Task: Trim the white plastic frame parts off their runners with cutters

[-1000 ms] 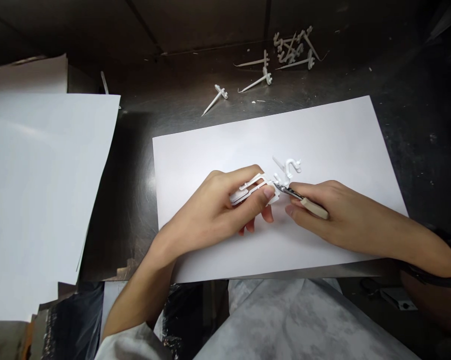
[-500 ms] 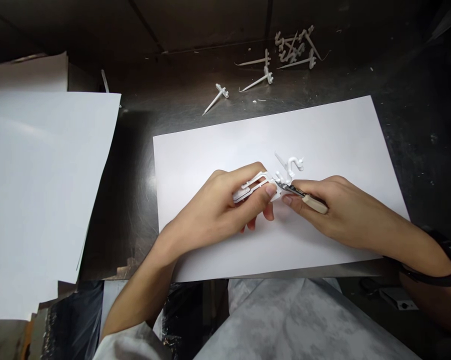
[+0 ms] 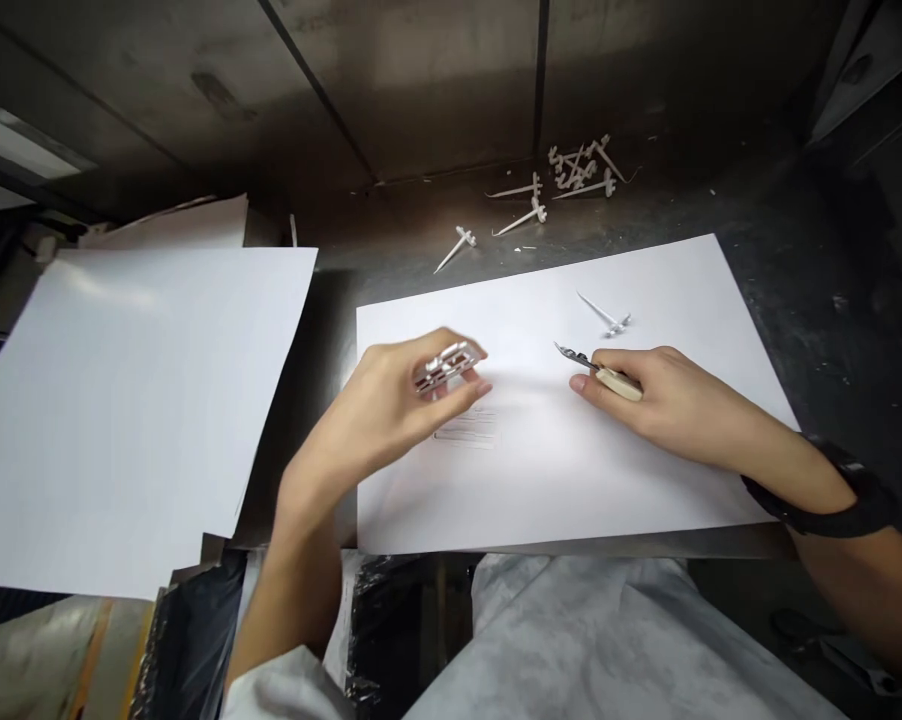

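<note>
My left hand (image 3: pixel 402 395) holds a white moulded plastic part (image 3: pixel 448 366) with slots in it, gripped between thumb and fingers above a large white sheet (image 3: pixel 541 480). In my right hand (image 3: pixel 657 400) is a pair of small nippers (image 3: pixel 608 378) with pale handles, its metal tip pointing left toward the part but apart from it. A cut-off white plastic sprue (image 3: pixel 607 316) with a thin stem lies on the sheet, just beyond the nippers. Faint printed lines (image 3: pixel 466 428) show on the sheet below my left hand.
A pile of white sprues (image 3: pixel 580 170) lies at the back of the dark metal table (image 3: pixel 668 215), with several single ones (image 3: pixel 457 248) nearer the sheet. A stack of white sheets (image 3: pixel 143 400) stands at the left. A metal wall (image 3: pixel 436 90) rises behind.
The sprue has come off the plastic part and lies on the sheet. My left hand has moved left with the part, away from the nippers. The camera view has tilted up.
</note>
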### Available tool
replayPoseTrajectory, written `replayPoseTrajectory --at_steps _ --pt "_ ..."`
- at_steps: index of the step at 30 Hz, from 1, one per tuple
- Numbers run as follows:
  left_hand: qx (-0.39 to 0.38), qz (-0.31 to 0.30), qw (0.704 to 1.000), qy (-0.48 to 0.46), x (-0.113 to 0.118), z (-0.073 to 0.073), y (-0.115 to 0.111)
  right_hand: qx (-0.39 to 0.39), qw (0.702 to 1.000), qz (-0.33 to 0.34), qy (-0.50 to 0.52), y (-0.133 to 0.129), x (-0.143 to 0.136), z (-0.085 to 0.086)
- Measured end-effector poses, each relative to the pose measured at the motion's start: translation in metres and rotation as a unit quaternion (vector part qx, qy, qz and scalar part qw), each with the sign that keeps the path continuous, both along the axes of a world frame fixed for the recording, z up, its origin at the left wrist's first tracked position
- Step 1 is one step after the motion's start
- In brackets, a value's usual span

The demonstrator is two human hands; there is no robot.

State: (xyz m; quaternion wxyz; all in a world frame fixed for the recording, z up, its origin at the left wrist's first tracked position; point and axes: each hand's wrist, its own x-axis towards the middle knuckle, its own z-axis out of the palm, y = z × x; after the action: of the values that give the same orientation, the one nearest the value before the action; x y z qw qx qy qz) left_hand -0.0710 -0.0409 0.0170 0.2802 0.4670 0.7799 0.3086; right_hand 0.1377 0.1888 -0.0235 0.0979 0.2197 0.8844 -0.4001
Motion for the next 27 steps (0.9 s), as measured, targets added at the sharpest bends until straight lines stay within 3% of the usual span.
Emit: replayPoseTrajectory --at_steps 4,8,12,21,24,27 --pt "-0.128 -0.024 0.989 0.076 0.01 -0.009 -0.03 0.12 0.991 0.023 -0.054 0.01 0.009 0.009" --pt "-0.202 -0.041 0.974 0.096 0.017 -0.025 -0.036 0.261 0.958 0.001 -0.117 0.017 0.014 0.006" --pt "-0.225 -0.045 0.966 0.121 0.016 -0.024 -0.027 0.255 0.963 -0.01 -0.081 0.018 0.012 0.001" --pt "-0.13 -0.067 0.988 0.056 -0.018 -0.023 -0.015 0.134 0.987 -0.044 0.082 0.01 0.004 0.01" --pt "-0.062 -0.039 0.997 0.008 -0.022 -0.018 -0.003 -0.036 0.989 -0.022 0.139 0.003 0.002 0.011" --pt "0.071 0.081 0.991 -0.084 -0.009 -0.011 0.015 -0.238 0.949 -0.008 0.207 -0.008 0.0 0.01"
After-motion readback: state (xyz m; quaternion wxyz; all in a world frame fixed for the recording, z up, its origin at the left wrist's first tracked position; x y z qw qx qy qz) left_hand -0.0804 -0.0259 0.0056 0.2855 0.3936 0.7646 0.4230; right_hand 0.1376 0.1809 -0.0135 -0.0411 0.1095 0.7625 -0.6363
